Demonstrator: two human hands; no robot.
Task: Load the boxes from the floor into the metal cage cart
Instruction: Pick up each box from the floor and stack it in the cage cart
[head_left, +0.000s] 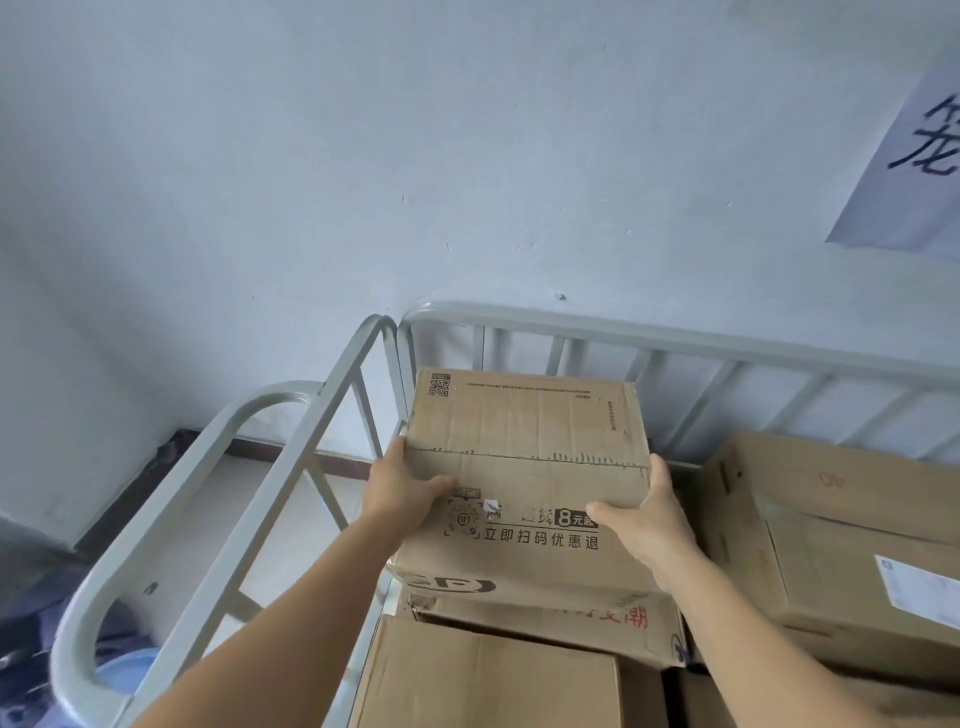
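Observation:
A brown cardboard box (524, 441) with black printing and a QR code is in the far left corner of the grey metal cage cart (675, 340), on top of other boxes. My left hand (402, 486) grips its left side, thumb on top. My right hand (649, 525) grips its right side, thumb across the top. Under it lies a box with red characters (561, 623). Another plain box (478, 680) sits at the near left of the cart.
A large box with a white label (852, 525) fills the cart's right side. The cart's curved handle rail (171, 499) juts left. A pale wall is close behind, with a paper sign (914, 150) top right. Blue items (119, 670) lie on the floor, lower left.

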